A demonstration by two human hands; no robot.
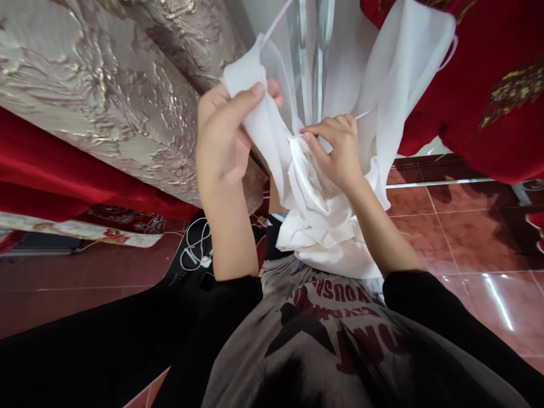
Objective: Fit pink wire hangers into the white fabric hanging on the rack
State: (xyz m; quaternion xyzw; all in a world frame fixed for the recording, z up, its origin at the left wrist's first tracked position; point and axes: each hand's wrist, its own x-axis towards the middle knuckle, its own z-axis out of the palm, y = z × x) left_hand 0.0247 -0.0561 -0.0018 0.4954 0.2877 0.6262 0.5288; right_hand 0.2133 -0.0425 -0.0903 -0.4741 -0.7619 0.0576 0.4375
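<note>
A length of sheer white fabric point(274, 133) runs over my left hand point(232, 124), whose thumb presses on it while fingertips show behind. My right hand point(335, 144) pinches a thin pale pink strip at a gathered point of the fabric, its thumb and index finger together. Part of that strip sticks out past the knuckles. Another narrow pale pink strip point(276, 22) stretches upward from the fabric above my left hand. Bunched white cloth point(327, 238) lies at my lap, and a sheer white panel point(386, 79) hangs beyond my right hand.
Embossed beige-gold cloth point(106, 85) hangs at the left, with red fabric point(76, 175) below it. Red cloth with gold trim point(480, 90) hangs at the right. A white cable point(195, 249) rests on a black surface beside me. Reddish floor tiles point(480, 232) show at right.
</note>
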